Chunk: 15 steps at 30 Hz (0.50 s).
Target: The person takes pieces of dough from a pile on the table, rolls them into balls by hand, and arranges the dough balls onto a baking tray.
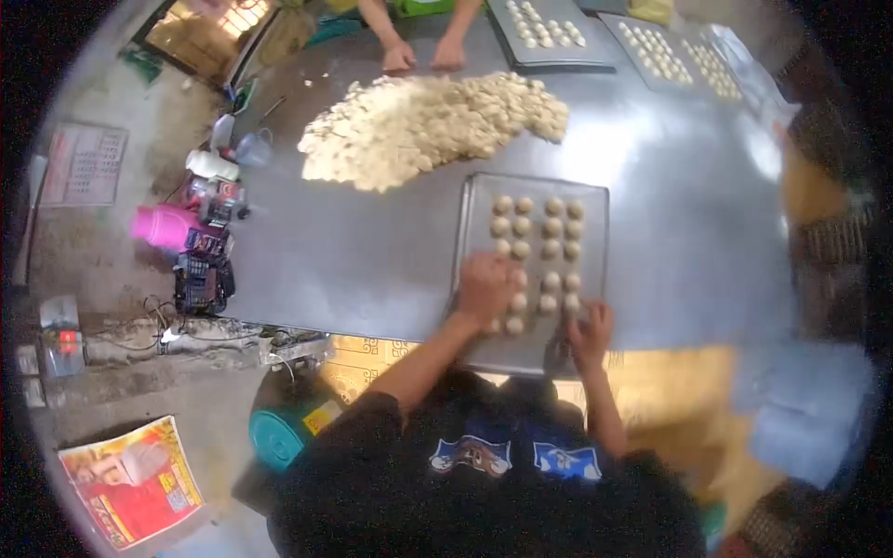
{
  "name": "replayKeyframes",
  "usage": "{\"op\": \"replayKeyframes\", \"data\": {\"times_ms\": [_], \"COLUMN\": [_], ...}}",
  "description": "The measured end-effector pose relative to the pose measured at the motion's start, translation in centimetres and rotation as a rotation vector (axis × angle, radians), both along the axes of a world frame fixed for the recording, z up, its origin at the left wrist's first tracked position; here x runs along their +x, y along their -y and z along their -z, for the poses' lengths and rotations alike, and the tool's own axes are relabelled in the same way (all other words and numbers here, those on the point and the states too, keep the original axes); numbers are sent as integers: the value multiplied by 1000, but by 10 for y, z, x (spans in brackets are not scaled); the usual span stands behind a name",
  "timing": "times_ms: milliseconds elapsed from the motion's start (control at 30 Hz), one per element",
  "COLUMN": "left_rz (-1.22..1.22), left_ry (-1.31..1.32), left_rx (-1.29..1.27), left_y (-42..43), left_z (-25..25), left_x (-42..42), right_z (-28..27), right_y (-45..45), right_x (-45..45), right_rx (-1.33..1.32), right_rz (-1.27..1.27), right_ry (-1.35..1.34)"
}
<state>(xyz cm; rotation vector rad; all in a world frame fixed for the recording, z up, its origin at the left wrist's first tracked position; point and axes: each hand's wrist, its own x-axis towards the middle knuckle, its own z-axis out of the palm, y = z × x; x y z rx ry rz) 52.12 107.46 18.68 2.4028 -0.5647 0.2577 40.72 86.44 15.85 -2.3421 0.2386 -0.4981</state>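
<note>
On my remote feed I see a pink plastic container (166, 226), with a printed chart (86, 166) left of it, a pale-blue jug (254, 149) up and right, and a red-and-yellow poster (135, 484) well below.

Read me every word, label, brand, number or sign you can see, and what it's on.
No text reads clearly.
Wall sheet: rows of marks, too small.
Red-and-yellow poster: lettering too blurred.
Yellow label by the teal lid: too small.
Black shirt: printed pictures, no legible words.
</note>
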Motion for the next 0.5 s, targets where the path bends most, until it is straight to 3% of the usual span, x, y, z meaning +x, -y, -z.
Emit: {"op": "replayKeyframes", "data": {"times_ms": [100, 133, 267, 333, 400, 467, 500], "left_rz": [-147, -257, -460, -493, -528, -449, -406], "left_ry": [56, 187, 21, 72, 106, 235, 65], "left_rx": [130, 93, 79, 96, 117, 336, 339], "left_y": [-68, -89, -150, -163, -165, -159, -160], "left_z": [9, 3, -5, 2, 15, 16, 1], "left_x": [88, 118, 232, 278, 295, 290, 290], "right_z": [-25, -15, -17, -20, -24, -26, -22], "right_y": [1, 7, 15, 5, -7, -30, -40], "right_x": [-15, -20, -37, -40, -35, -31, -27], "right_rx": [-4, -7, -133, -87, -43, -14, 71], "right_rz": [33, 67, 266, 296, 325, 329, 341], "right_ry": [-55, -72, -160, -156, -167, -136, -94]}}
